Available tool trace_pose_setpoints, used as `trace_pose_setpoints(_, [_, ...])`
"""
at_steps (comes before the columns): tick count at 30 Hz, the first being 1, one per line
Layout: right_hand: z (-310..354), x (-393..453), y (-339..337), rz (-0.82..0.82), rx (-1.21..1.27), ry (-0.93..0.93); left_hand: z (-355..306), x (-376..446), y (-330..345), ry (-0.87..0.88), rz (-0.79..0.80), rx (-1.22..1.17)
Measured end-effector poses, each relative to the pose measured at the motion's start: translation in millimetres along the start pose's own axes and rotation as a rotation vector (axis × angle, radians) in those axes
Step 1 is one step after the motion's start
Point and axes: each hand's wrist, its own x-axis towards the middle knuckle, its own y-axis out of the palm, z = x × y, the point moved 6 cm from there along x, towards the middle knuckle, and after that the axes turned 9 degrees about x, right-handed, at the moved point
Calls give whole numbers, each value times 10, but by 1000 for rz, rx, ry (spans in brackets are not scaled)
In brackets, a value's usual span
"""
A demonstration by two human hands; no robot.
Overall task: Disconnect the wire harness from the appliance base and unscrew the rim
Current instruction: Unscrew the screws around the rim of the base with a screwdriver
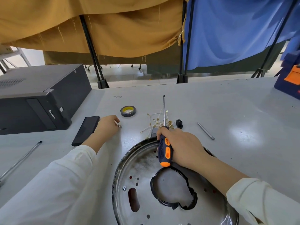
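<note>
The round metal appliance base (139, 166) lies flat near the table's front edge, with a black ring around its centre opening (172, 189) and one screw (124, 188) at its left. Behind it lies the wire harness (158, 122), white wires with brass terminals, loose on the table. My right hand (180, 146) grips a blue-and-orange screwdriver (164, 150) over the base's far rim, shaft pointing away. My left hand (108, 125) rests on the table to the left, fingertips pinching small screws (119, 126).
A black computer case (37, 98) fills the left. Nearby lie a black flat device (86, 130), a roll of black tape (128, 111), a small black part (179, 123), a loose bit (205, 131) and a long rod (19, 161). A blue-orange toolbox (290, 82) sits far right.
</note>
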Motion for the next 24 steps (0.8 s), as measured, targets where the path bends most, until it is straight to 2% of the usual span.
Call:
trace_pose_setpoints(6, [-4,5,0,40,12,37,16,-161,-96,-2,-46,-45])
trace_pose_setpoints(10, [-25,2,-14,62,29,85,-137,-527,-308,42,-196,-272])
trace_pose_setpoints(12, [-47,2,-21,75,37,109,-245,-779,-392,107,-213,-343])
trace_pose_setpoints(14, [-75,-2,-36,101,40,132,-347,-1033,-410,160,-129,-396])
trace_pose_setpoints(16, [-115,-7,-68,125,46,161,-438,-1247,-370,186,20,-414])
trace_pose_setpoints(20, [-203,-10,-154,130,47,229,-572,-1467,-225,181,254,-317])
trace_pose_setpoints(24, [-248,-16,-200,149,45,245,-716,-1490,-148,257,328,-145])
